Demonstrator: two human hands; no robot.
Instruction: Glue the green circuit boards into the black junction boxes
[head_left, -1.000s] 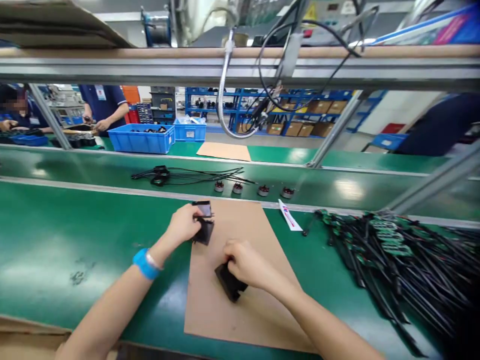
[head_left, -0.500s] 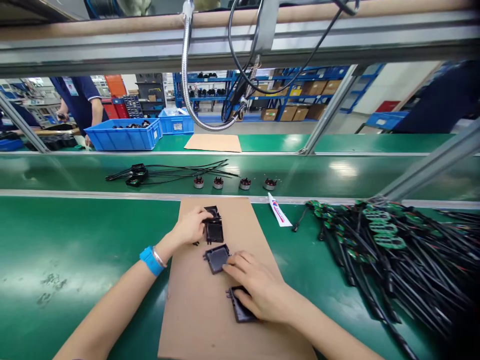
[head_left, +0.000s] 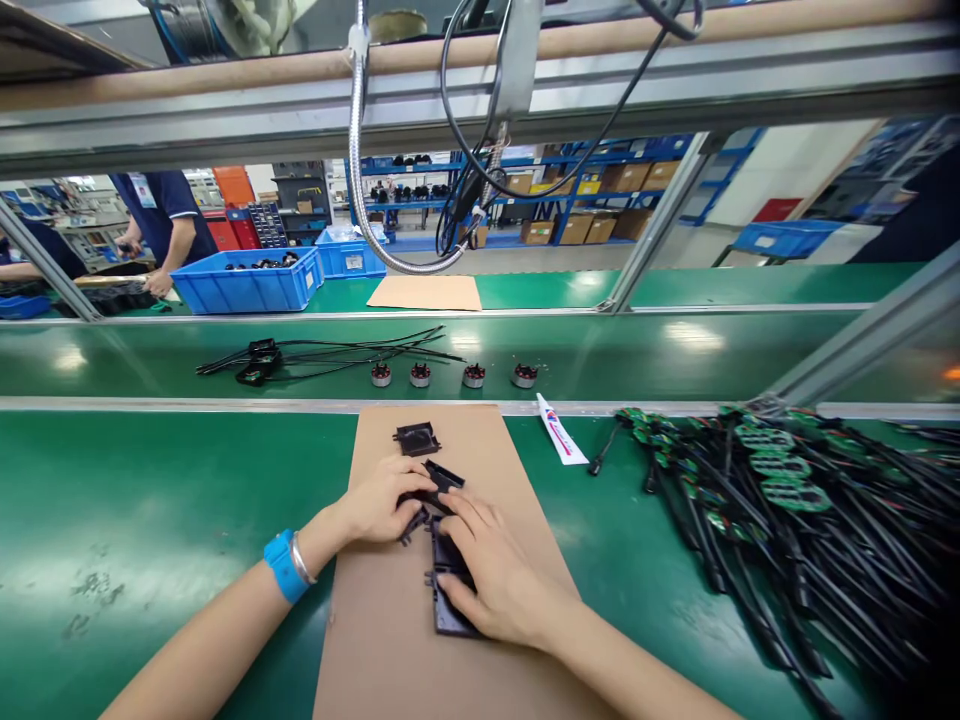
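The left hand [head_left: 384, 502] is curled loosely over a black case [head_left: 445, 474], can't tell if gripping, while the half-open right hand [head_left: 504, 582] rests on two trays [head_left: 452, 618] at that case's 6 o'clock, on cardboard [head_left: 390, 645].

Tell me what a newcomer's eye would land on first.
Probably the heap of black cables with green circuit boards, at the right. Next, the left hand, a bright blue band at its wrist, and the right hand, both at black plastic parts on the cardboard mid-bench. Beyond them, four small round metal parts stand in a row.
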